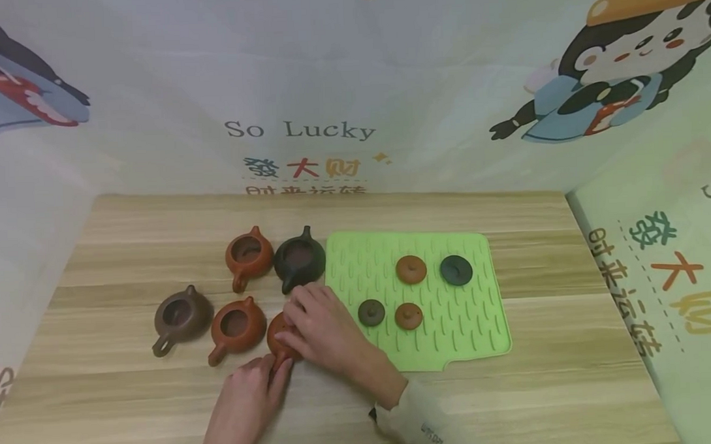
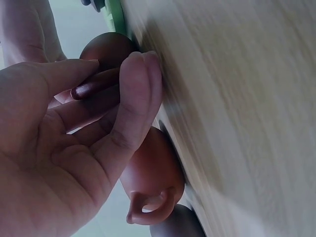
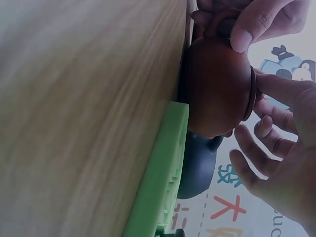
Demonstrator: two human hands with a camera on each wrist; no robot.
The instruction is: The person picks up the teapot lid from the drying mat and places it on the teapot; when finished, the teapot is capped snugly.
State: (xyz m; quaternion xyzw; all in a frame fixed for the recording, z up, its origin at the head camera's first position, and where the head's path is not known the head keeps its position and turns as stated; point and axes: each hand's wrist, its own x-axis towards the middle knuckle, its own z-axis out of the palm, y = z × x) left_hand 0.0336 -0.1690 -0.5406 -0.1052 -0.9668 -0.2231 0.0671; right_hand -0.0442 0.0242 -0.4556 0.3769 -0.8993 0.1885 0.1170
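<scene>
On the wooden table [image 1: 456, 401] a red-brown teapot [image 1: 277, 339] [image 3: 217, 79] stands just left of the green mat [image 1: 471, 329]. My right hand [image 1: 305, 323] [image 3: 269, 94] is cupped over its top, fingertips on the lid [image 3: 253, 94] seated there. From the near side my left hand [image 1: 278, 370] [image 2: 116, 86] pinches the pot's handle between thumb and finger. The pot's body [image 2: 108, 49] shows beyond my left fingers. Most of the pot is hidden in the head view.
Other open teapots stand left of the mat: two red-brown [image 1: 249, 254] [image 1: 237, 325], one dark green [image 1: 300, 258], one brown [image 1: 181, 314]. Several loose lids [image 1: 411, 270] [image 1: 456, 270] [image 1: 372, 312] lie on the mat. Printed cloth walls enclose three sides.
</scene>
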